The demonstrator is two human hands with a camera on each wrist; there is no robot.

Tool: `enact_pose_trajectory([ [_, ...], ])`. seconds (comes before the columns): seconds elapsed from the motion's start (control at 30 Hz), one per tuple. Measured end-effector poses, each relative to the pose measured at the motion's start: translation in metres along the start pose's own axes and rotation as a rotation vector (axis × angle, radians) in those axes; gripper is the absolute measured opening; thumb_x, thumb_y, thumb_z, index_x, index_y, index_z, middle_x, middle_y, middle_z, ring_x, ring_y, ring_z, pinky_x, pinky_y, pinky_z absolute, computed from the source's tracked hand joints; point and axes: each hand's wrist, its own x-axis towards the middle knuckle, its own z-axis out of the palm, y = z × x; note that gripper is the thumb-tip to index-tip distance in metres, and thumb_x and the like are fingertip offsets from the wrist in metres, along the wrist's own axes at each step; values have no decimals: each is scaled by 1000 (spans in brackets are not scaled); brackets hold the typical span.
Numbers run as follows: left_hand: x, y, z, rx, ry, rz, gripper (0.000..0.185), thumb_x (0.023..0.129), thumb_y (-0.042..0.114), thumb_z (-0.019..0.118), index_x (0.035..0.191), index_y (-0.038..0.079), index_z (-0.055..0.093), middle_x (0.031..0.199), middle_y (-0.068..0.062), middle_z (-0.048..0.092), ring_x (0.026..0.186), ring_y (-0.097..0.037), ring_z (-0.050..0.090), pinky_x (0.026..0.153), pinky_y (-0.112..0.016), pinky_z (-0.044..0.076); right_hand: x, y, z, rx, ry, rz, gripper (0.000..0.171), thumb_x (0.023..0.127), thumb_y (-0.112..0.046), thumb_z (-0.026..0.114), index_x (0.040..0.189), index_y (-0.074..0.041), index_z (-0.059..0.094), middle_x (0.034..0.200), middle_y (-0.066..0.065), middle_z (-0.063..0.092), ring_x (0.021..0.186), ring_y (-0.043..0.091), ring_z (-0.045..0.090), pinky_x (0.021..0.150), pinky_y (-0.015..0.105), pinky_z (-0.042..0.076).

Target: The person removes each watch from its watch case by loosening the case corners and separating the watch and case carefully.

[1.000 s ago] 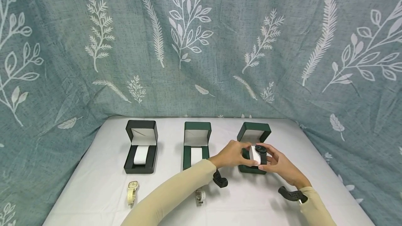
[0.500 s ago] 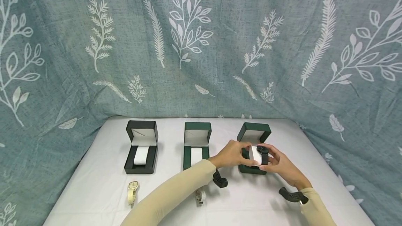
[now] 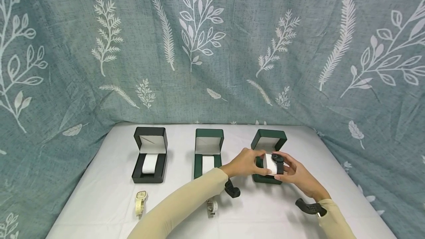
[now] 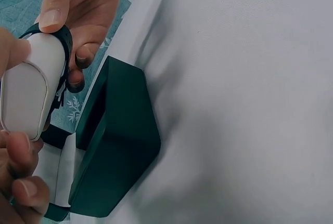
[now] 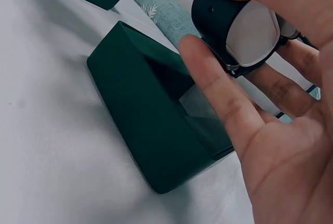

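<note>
A white watch cushion with a black wristwatch strapped round it is held up over the right-hand green watch box, whose lid stands raised. My left hand pinches the cushion's left end between thumb and fingers. From the other side my right hand grips the watch and cushion, thumb at the front and fingers behind. The left wrist view shows the cushion's padded white end and the dark strap beyond it. In the right wrist view the strap wraps the cushion, with the box beneath.
Another opened green watch box stands in the middle, partly behind my left sleeve. A black watch box with a white cushion is at the left. A cream-strapped watch and a white-strapped watch lie nearer on the white-covered table.
Over the last second the black watch and cushion have shifted very slightly to the right and turned a little in my hands. Both hands keep their grip; the boxes stay put.
</note>
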Motion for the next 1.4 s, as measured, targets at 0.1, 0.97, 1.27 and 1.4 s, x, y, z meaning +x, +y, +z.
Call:
enact_pose_trajectory([
  [0.1,-1,0,-1,-2,-7,2,65,91,44,79,143,10,60,54,6,52,44,-4,37,46,-18,33,0,0,0,7,-5,-4,87,94,1,73,163,-11,22,160,13,27,130,18,57,92,41,55],
  [0.97,-1,-13,-7,25,32,-51,74,90,45,79,147,4,55,48,9,34,42,-5,29,48,-19,30,-26,4,-1,-36,78,65,88,91,1,75,163,-19,28,155,15,35,127,26,57,93,42,54],
  [1.27,-2,-13,-6,78,43,-78,74,90,47,79,147,6,57,51,8,38,45,-5,25,52,-20,28,-35,5,3,-46,42,83,90,92,1,74,164,-16,23,162,19,20,131,32,51,93,42,53],
  [1.4,-3,-13,-7,79,41,-89,73,90,46,79,147,7,56,48,8,33,45,-5,24,50,-21,26,-38,6,5,-26,43,119,91,91,2,75,164,-17,23,164,15,12,133,33,48,95,40,52],
])
